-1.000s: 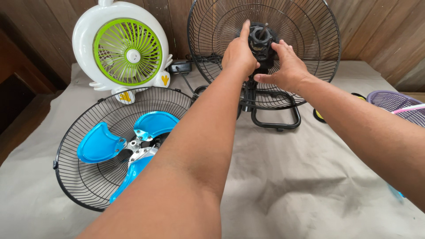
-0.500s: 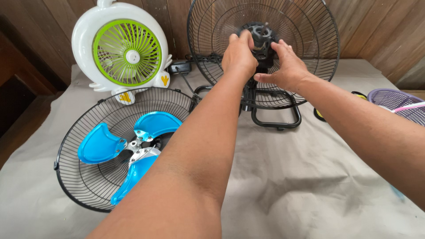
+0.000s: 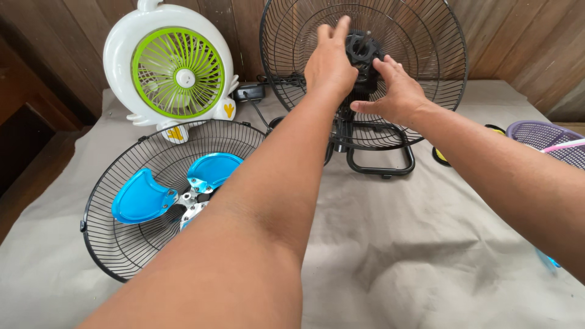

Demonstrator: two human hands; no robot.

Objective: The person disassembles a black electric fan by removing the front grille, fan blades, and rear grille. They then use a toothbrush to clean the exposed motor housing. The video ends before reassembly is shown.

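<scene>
1. A black hub [image 3: 361, 53] sits at the centre of an upright rear guard [image 3: 426, 73], near the cloth's back edge.
2. The left hand [image 3: 329, 64] rests on the hub's left side, fingers pressed together and pointing up, not curled round it.
3. The right hand [image 3: 396, 91] cups the hub's right side, fingers [image 3: 384, 64] slightly spread, touching its edge.
4. The guard stands on a black tube stand [image 3: 381, 166].
5. At the cloth's left edge lies a front guard [image 3: 116, 244] holding 1 blue blade [image 3: 143, 198].
6. A white-and-green fan [image 3: 173, 67] stands at the back left corner.
7. A purple basket [image 3: 545, 140] sits at the right edge.
8. Risk: a hard push on the hub could tip the stand backwards; fingers could slip into the wires.
</scene>
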